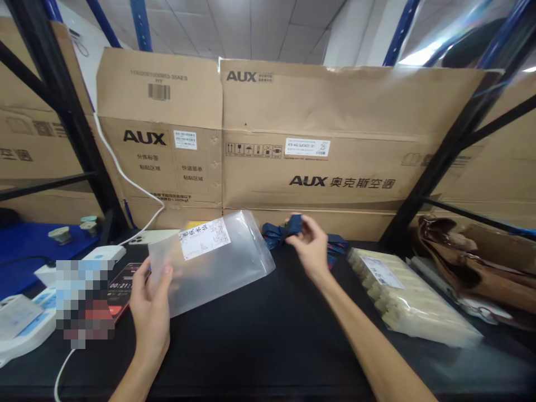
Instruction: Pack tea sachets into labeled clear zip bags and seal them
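Note:
My left hand [153,293] grips the left edge of a frosted plastic bag [221,273], thumb in front. The bag is tilted above the black table, and a white printed label [205,239] is stuck near its top. My right hand [310,248] pinches a small dark blue packet [294,224] at the back of the table. More dark blue packets [273,233] lie in a row behind and beside that hand, partly covered by it.
On the right lies a clear-wrapped, labelled pack of pale pieces [412,301], beside a brown leather bag [460,262]. Power strips [27,329] and a phone [121,285] are at the left. A cardboard wall [259,184] closes off the back between black posts.

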Motion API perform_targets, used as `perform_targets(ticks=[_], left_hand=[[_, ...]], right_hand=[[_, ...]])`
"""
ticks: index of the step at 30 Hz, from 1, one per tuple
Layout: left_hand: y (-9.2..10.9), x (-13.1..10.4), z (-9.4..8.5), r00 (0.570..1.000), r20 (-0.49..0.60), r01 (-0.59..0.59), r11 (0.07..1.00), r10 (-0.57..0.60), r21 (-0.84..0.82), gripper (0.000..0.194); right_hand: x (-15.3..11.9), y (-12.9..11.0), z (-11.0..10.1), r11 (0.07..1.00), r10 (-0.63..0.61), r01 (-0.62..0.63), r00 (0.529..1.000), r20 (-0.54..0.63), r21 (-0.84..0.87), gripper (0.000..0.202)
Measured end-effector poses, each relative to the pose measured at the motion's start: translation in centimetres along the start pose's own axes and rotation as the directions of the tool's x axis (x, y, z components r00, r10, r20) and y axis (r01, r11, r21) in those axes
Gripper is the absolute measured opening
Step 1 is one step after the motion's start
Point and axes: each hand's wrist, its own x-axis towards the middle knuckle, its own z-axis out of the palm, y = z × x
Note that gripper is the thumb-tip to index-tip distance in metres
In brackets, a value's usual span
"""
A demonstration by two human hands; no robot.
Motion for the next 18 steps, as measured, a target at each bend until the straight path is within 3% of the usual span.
perform_targets(ticks=[2, 5, 8, 11, 13, 16, 18], left_hand=[[0.0, -0.2, 0.1, 0.999, -0.024, -0.024, 0.999, 0.024, 0.023, 0.080], [-0.1, -0.6, 0.2, 1.000, -0.006, -0.020, 0.998, 0.020, 0.055, 0.081], [-0.2, -0.9, 0.0, 0.999, 0.016, -0.030, 0.996, 0.028, 0.087, 0.077], [-0.4, -0.9, -0.1, 0.998, 0.022, -0.066, 0.992, 0.064, 0.109, 0.077], [-0.3, -0.8, -0.1, 0.997, 0.021, -0.077, 0.991, 0.075, 0.112, 0.078], [-0.2, -0.7, 0.0, 0.999, 0.010, -0.045, 0.995, 0.044, 0.094, 0.078], [-0.2, -0.6, -0.1, 1.000, -0.001, -0.013, 0.997, 0.013, 0.079, 0.079]], right_hand=[[0.7, -1.8, -1.5, 0.944, 0.068, -0.046, 0.996, -0.057, 0.328, 0.054], [0.2, -3.6, -2.1, 0.813, 0.156, -0.182, 0.983, 0.095, 0.554, 0.052], [-1.2, -3.8, -1.2, 0.753, 0.212, -0.356, 0.927, 0.308, 0.553, 0.057], [-1.8, -3.4, -0.5, 0.764, 0.219, -0.440, 0.865, 0.452, 0.472, 0.058], [-1.6, -3.1, -0.5, 0.785, 0.205, -0.414, 0.876, 0.437, 0.461, 0.056], [-0.8, -2.6, -1.2, 0.804, 0.198, -0.332, 0.931, 0.305, 0.493, 0.056], [-0.5, -2.4, -1.7, 0.804, 0.213, -0.330, 0.937, 0.278, 0.495, 0.056]])
